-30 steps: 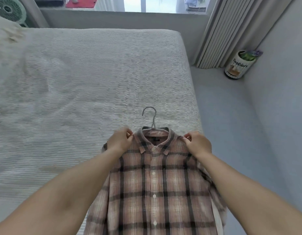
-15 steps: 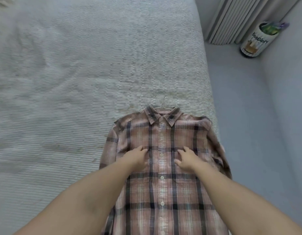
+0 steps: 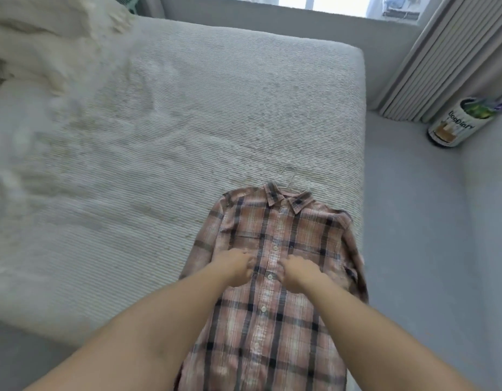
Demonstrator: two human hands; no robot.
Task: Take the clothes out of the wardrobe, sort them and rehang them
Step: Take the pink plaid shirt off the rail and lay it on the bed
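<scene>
One wide bed [image 3: 159, 136] fills most of my view, its ribbed grey cover rumpled at upper left. Lower right of centre, I see the plaid shirt [image 3: 275, 277] lying flat on it, buttoned. My left hand [image 3: 235, 268] and right hand [image 3: 296, 273] rest either side of the placket, fingers curled, pinching fabric. Smallest, the hanger hook [image 3: 289, 177] pokes past the collar.

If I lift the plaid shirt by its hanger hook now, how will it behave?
The plaid shirt looks thin and soft, so it would likely drape limply. Being buttoned on the hanger, it should probably stay on. Its sleeve at the bed edge may swing.
</scene>
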